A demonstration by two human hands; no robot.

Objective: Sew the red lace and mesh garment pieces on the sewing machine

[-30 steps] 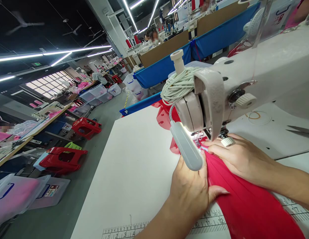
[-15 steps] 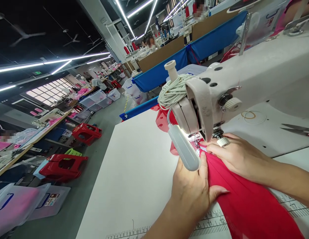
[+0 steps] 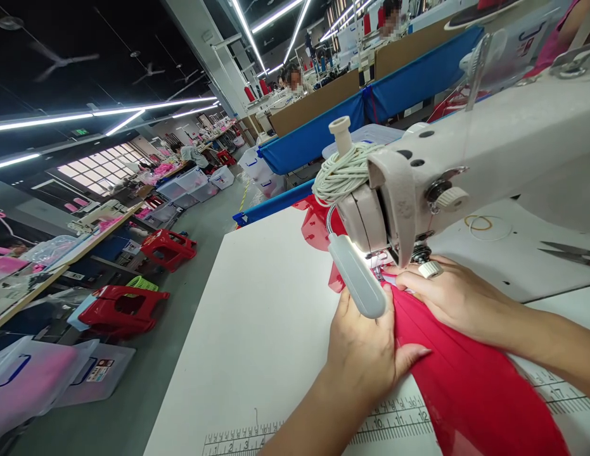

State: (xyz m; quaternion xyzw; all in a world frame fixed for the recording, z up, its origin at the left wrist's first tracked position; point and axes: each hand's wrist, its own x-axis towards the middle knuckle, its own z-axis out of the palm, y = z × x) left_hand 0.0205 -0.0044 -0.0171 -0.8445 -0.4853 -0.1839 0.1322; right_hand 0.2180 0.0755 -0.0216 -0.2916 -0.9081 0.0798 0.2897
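A long piece of red fabric [image 3: 485, 380] runs from the lower right up to the presser foot [image 3: 378, 272] of a white sewing machine [image 3: 504, 133]. My left hand [image 3: 359, 345] lies on the fabric's left edge, thumb stretched across it. Its forward fingers are partly hidden behind a small grey lamp [image 3: 357, 277]. On the other side, my right hand [image 3: 454, 294] is closed on the fabric's upper edge beside the foot, with its fingertips partly covered. The cloth right at the needle is hard to make out.
Scissors [image 3: 570, 252] and loose elastic loops [image 3: 487, 225] lie on the machine bed at right. A printed ruler [image 3: 390, 424] crosses the white table's [image 3: 261, 316] front. Red stools [image 3: 126, 310] and plastic bins [image 3: 33, 380] stand at left; other workers sit farther back.
The whole view has shifted slightly, so the machine appears a little farther right. Both hands keep about the same place beside the presser foot; the fabric's lower part lies slightly differently.
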